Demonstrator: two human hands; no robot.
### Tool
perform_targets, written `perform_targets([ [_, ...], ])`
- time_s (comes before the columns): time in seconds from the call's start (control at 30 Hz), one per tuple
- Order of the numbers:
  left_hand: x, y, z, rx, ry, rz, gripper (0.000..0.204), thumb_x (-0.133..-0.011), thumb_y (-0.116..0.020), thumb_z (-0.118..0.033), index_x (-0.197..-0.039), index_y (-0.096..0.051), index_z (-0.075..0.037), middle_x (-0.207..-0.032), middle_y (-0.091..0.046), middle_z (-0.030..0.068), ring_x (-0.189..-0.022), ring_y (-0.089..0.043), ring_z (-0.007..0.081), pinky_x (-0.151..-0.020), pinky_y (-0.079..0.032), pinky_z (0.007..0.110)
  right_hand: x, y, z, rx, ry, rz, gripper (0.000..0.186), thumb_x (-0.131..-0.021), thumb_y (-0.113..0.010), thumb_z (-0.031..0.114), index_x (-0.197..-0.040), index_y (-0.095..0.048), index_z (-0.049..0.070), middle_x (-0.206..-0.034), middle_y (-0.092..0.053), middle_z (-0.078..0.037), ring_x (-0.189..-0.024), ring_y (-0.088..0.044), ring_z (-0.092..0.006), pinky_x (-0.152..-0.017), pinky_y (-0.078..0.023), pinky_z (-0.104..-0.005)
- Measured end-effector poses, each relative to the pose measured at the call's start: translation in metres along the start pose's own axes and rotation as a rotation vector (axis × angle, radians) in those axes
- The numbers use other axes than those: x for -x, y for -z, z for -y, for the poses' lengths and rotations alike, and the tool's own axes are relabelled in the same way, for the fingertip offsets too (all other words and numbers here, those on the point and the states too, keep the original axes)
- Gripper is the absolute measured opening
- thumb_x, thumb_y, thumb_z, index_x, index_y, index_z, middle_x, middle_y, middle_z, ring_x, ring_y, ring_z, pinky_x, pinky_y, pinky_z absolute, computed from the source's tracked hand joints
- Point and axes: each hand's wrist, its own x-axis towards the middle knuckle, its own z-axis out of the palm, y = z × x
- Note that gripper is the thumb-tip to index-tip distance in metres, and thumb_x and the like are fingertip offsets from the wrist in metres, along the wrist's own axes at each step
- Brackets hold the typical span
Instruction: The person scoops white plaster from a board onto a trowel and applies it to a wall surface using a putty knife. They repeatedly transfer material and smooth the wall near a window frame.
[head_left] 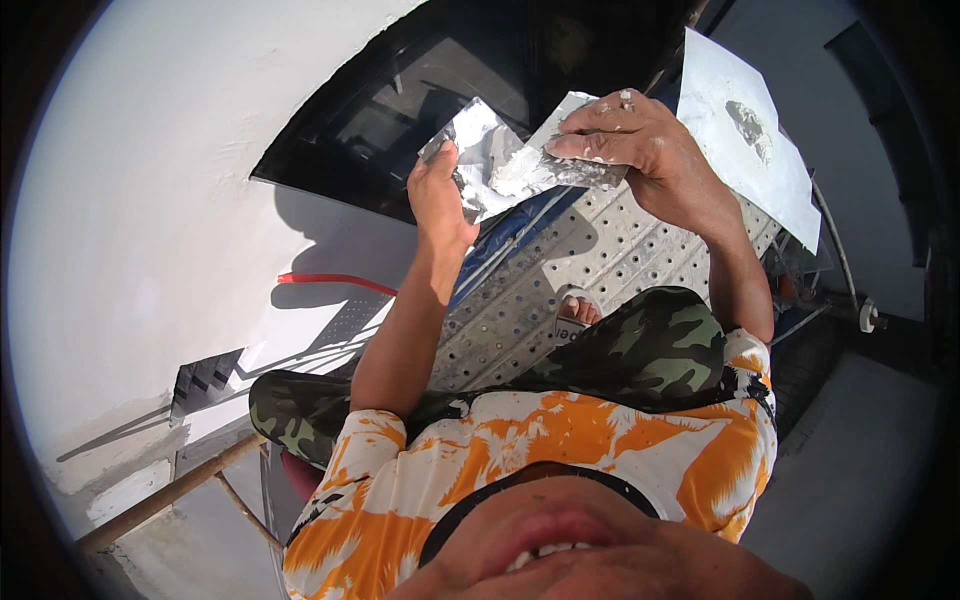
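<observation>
In front of me, my left hand [440,195] grips a metal putty blade [478,135] at its edge, the thumb lying on top. White putty is smeared over that blade. My right hand [655,150] is closed on a second flat metal putty blade [570,112], its fingers spread across the face. The two blades meet in the middle, where a lump of white putty [515,172] sits between them. Putty also crusts the fingers of my right hand. Any handles on the blades are hidden.
Below me is a perforated metal scaffold plank [500,325]. A white sheet [720,90] with a grey patch stands at right beside scaffold tubes. On the left are a white wall [150,200], a dark window [350,140], a red strip [335,281] and a brown pole [170,490].
</observation>
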Motion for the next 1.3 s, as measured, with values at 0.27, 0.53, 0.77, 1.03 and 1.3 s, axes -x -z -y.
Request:
perform_targets([
  [0.27,0.004,0.031,-0.014,0.296,0.247,-0.101,0.023,-0.1,-0.049,-0.013,-0.116,-0.058,0.001,-0.109,-0.066,0.0135,-0.096,-0.067,0.0256,-0.087,-0.055,0.04,-0.033,-0.031,0.024,-0.326,0.075,0.042,0.057,-0.076,-0.061,-0.018,-0.119,-0.072,0.018,-0.117,-0.069,-0.006,-0.11,-0.059,-0.0273,-0.095,-0.048,-0.0379],
  [0.53,0.076,0.057,-0.135,0.509,-0.226,0.204,0.028,-0.102,-0.044,-0.013,-0.124,-0.052,0.003,-0.112,-0.063,0.0168,-0.099,-0.064,0.0293,-0.092,-0.054,0.04,-0.099,-0.021,0.031,-0.326,-0.101,0.065,0.024,-0.093,-0.059,0.007,-0.115,-0.068,0.01,-0.102,-0.072,-0.009,-0.087,-0.068,-0.0204,-0.073,-0.056,-0.0321],
  [0.77,0.118,0.089,-0.159,-0.429,-1.394,-0.405,0.033,-0.106,-0.042,-0.019,-0.125,-0.048,0.007,-0.121,-0.057,0.0177,-0.108,-0.057,0.0205,-0.097,-0.047,0.037,-0.128,-0.124,0.135,-1.859,-0.843,0.099,0.019,-0.091,-0.051,0.011,-0.106,-0.057,0.0,-0.098,-0.064,-0.011,-0.085,-0.068,-0.0219,-0.074,-0.058,-0.0387],
  [1.03,0.127,0.136,-0.128,-1.009,-1.43,0.26,0.029,-0.091,-0.066,-0.013,-0.117,-0.064,0.0,-0.126,-0.062,0.0246,-0.121,-0.06,0.0366,-0.104,-0.046,0.047,-0.094,-0.183,0.157,-2.235,-0.986,0.213,0.028,-0.093,-0.057,0.015,-0.116,-0.058,-0.001,-0.108,-0.066,-0.014,-0.098,-0.067,-0.0259,-0.087,-0.055,-0.0435],
  [1.3,0.133,0.161,-0.117,-0.864,-0.865,-0.124,0.025,-0.093,-0.06,-0.007,-0.117,-0.063,0.0,-0.115,-0.067,0.0184,-0.108,-0.066,0.0301,-0.094,-0.053,0.042,-0.1,-0.133,0.134,-2.094,-0.516,-0.143,0.027,-0.098,-0.055,0.017,-0.118,-0.059,-0.001,-0.106,-0.068,-0.011,-0.097,-0.068,-0.0201,-0.087,-0.054,-0.0354],
])
